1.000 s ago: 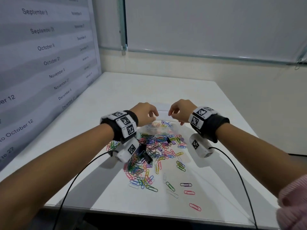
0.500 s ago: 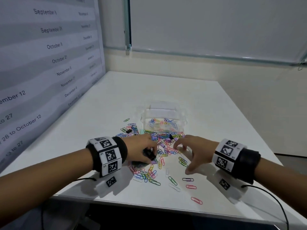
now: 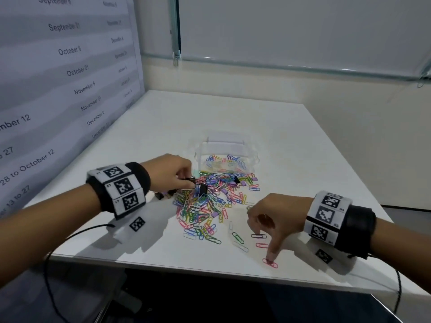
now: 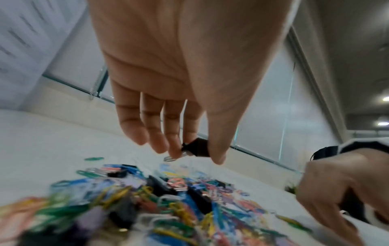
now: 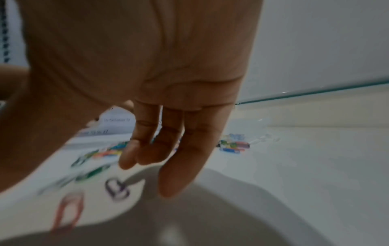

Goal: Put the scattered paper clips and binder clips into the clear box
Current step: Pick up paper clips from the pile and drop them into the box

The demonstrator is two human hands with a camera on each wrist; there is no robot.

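Left hand (image 3: 172, 173) pinches a black binder clip (image 4: 196, 148) between thumb and fingertips, above the left edge of the paper clip pile (image 3: 210, 201) on the white bench (image 3: 144, 141). Right hand (image 3: 272, 217) points down near the front edge, one finger pressing a pink paper clip (image 3: 270, 262), other fingers loosely curled, apparently holding nothing. Clear box (image 3: 225, 157) sits just behind the pile, some clips inside

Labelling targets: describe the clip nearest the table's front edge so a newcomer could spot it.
Start at the white table and its near edge. Under the right hand, a fingertip touches a pink paper clip. It lies alone, nearer the edge than the other stray clips, well clear of the main pile.
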